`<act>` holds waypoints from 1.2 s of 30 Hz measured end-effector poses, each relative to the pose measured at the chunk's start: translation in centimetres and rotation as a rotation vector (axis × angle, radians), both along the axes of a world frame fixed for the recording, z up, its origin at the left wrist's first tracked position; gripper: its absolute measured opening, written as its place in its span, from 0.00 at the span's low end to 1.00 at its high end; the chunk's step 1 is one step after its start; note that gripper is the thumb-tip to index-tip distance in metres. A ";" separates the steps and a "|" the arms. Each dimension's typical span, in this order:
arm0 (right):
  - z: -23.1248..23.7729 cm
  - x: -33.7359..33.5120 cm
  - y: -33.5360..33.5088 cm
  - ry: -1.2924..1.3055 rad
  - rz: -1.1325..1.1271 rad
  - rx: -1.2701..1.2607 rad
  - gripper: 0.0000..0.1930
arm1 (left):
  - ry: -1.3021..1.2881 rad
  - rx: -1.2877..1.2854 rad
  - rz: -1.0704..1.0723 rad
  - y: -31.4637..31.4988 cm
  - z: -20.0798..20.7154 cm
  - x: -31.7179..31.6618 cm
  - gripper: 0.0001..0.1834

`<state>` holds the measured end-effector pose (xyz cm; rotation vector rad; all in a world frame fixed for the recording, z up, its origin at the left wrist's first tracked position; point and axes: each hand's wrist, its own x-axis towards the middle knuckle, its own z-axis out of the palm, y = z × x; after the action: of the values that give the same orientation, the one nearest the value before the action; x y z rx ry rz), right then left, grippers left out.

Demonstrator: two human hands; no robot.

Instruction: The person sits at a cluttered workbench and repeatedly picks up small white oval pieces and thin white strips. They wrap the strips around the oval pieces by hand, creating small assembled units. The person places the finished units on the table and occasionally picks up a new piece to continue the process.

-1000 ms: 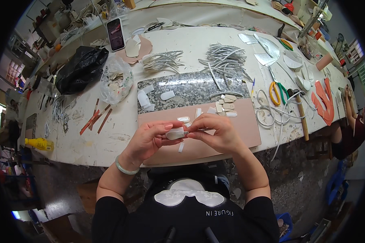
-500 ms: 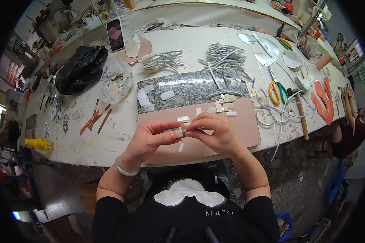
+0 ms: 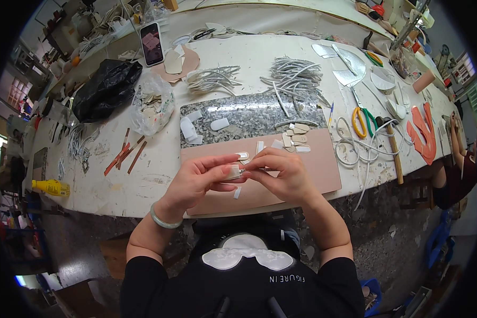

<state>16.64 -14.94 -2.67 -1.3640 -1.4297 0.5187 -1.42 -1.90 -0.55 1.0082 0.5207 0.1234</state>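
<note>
- Left hand [image 3: 195, 179]: raised over the front of the pinkish-brown board [image 3: 297, 180], thumb and fingers clamped on a small white tab [image 3: 233, 171].
- Right hand [image 3: 282, 172]: opposite the left, thumb and forefinger pinched together on a slim grey piece [image 3: 242, 171] at the tab's right end. Whether these fingertips also press on the tab itself cannot be told.
- Location of the white tab: between the two hands, above the board, partly covered by the left thumb.
- Left wrist: carries a pale green bangle [image 3: 164, 218].
- Board surface: a small white strip [image 3: 237, 193] lies just below the hands; a cluster of cream tabs [image 3: 297, 139] sits by the far edge, toward the right.
- Granite slab [image 3: 249, 114]: directly beyond the board; a single rounded white tab [image 3: 219, 124] lies on it, with others at its left end.
- Beyond the slab: two bundles of silver-grey cords, the left one [image 3: 212, 80] and the right one [image 3: 298, 71], well apart.
- Right side of the table: scissors [image 3: 355, 96] with yellow and green handles, loose white cord [image 3: 373, 153] and a wooden-handled hammer [image 3: 396, 153].
- Left side: a black plastic bag [image 3: 108, 90] beside a clear bag [image 3: 152, 111] of scraps; reddish strips [image 3: 123, 157] lie nearer the person.
</note>
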 end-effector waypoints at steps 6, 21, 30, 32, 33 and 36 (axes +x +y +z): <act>0.0 0.1 0.1 -0.032 -0.006 0.004 0.06 | 0.045 0.139 -0.072 0.5 -0.3 0.3 0.17; 0.7 1.4 -0.1 -0.121 -0.156 0.052 0.12 | -0.041 0.301 -0.037 2.7 -1.2 1.7 0.10; 2.1 4.4 -1.3 -0.116 -0.334 0.076 0.09 | -0.158 0.927 0.355 20.1 -2.6 9.2 0.08; 1.8 4.7 -1.0 -0.147 -0.330 0.104 0.06 | -0.131 1.019 0.383 22.1 -3.3 10.3 0.08; 1.7 5.0 -0.7 -0.169 -0.335 0.094 0.06 | -0.036 1.092 0.366 22.6 -3.7 10.4 0.08; 0.4 7.3 0.7 -0.192 -0.363 0.023 0.06 | 0.230 1.260 0.253 24.3 -5.5 10.7 0.11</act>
<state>23.93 -14.22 -2.26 -1.6441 -1.2907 0.1375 9.31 22.44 -6.10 2.1951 0.7949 0.6166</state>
